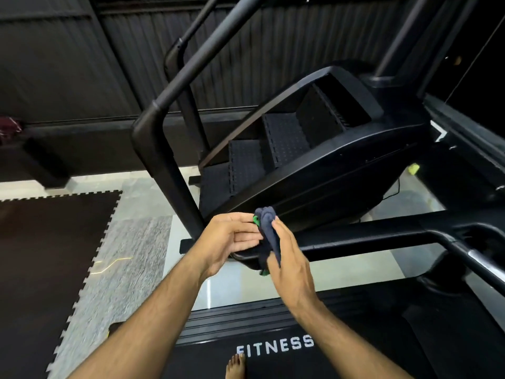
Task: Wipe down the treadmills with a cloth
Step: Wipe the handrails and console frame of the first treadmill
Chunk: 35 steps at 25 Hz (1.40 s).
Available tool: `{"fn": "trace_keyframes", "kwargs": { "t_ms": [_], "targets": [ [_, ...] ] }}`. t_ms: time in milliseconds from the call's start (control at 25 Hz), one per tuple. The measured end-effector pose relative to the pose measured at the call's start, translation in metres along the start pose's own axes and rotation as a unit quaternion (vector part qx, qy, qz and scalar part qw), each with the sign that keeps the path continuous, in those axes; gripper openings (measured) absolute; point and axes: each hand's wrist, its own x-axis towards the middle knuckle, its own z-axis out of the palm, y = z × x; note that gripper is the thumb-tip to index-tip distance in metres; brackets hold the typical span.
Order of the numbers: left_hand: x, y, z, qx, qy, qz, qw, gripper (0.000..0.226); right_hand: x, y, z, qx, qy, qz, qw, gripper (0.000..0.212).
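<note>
Cloth (269,236): one, dark blue with a green edge, bunched and held upright between the two hands, in front of the end of the treadmill's handrail (369,239). Its upper end rises above the fingertips; its lower end hangs beside the right palm.

Left hand (232,236): palm turned inward, fingers nearly straight, their tips touching the cloth's left side, thumb lying along the top.

Right hand (289,263): back toward the camera, fingers curled round the cloth's right side, gripping it.

Treadmill (451,337): one in view, black, its belt bearing white "FITNESS" lettering (276,347). One bare foot (235,366) stands on the belt just below the lettering.

Stair climber (328,170): one, black, just beyond the hands, with three studded steps (284,138) visible.

Floor, left: one dark mat (49,242) with an interlocking edge. Floor, far right: one small yellow object (413,169), too small to identify.
</note>
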Motion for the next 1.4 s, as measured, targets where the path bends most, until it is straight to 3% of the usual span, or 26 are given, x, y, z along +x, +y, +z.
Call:
{"fn": "trace_keyframes", "kwargs": {
  "t_ms": [80, 160, 280, 360, 480, 560, 640, 760, 880, 960, 1080, 1120, 1280, 1320, 1400],
  "targets": [
    [0.007, -0.002, -0.018, 0.085, 0.039, 0.011, 0.996, 0.024, 0.012, 0.003, -0.002, -0.094, 0.067, -0.083, 0.990, 0.068],
    [0.018, -0.012, -0.037, 0.205, 0.106, 0.044, 0.972, 0.026, 0.027, 0.007, -0.014, -0.219, 0.127, -0.163, 0.954, 0.049],
    [0.030, -0.032, -0.060, 0.348, 0.147, 0.076, 0.923, 0.025, 0.044, 0.010, -0.018, -0.324, 0.117, -0.173, 0.923, 0.048],
    [0.033, -0.047, -0.066, 0.396, 0.140, 0.075, 0.904, 0.029, 0.045, 0.005, -0.004, -0.363, 0.023, -0.161, 0.917, 0.058],
    [0.030, -0.067, -0.066, 0.462, 0.117, 0.082, 0.875, 0.034, 0.038, -0.011, 0.026, -0.420, -0.233, -0.078, 0.874, 0.068],
    [0.027, -0.076, -0.067, 0.454, 0.073, 0.089, 0.883, 0.037, 0.043, -0.009, 0.036, -0.468, -0.246, -0.060, 0.847, 0.067],
    [0.028, -0.082, -0.073, 0.432, 0.048, 0.088, 0.896, 0.041, 0.054, -0.003, 0.038, -0.473, -0.246, -0.030, 0.846, 0.064],
    [0.028, -0.080, -0.078, 0.443, 0.035, 0.118, 0.888, 0.041, 0.069, 0.000, 0.047, -0.458, -0.293, 0.068, 0.836, 0.061],
    [0.030, -0.081, -0.085, 0.443, 0.036, 0.136, 0.885, 0.033, 0.057, -0.012, 0.064, -0.481, -0.286, -0.025, 0.828, 0.057],
    [0.031, -0.085, -0.086, 0.458, 0.040, 0.125, 0.879, 0.033, 0.066, 0.001, 0.050, -0.467, -0.302, -0.027, 0.830, 0.054],
    [0.031, -0.089, -0.076, 0.493, 0.024, 0.100, 0.864, 0.044, 0.100, 0.020, 0.027, -0.477, -0.272, 0.148, 0.823, 0.051],
    [0.031, -0.087, -0.072, 0.481, 0.021, 0.102, 0.870, 0.042, 0.097, 0.015, 0.032, -0.491, -0.267, 0.151, 0.816, 0.052],
    [0.036, -0.084, -0.065, 0.476, 0.023, 0.106, 0.873, 0.041, 0.058, 0.009, 0.038, -0.455, -0.289, -0.039, 0.841, 0.055],
    [0.037, -0.088, -0.066, 0.491, 0.034, 0.090, 0.866, 0.043, 0.075, 0.025, 0.024, -0.449, -0.277, -0.019, 0.849, 0.053],
    [0.039, -0.097, -0.064, 0.525, 0.047, 0.052, 0.848, 0.049, 0.096, 0.038, 0.006, -0.481, -0.234, 0.128, 0.835, 0.051]
  ]
}}
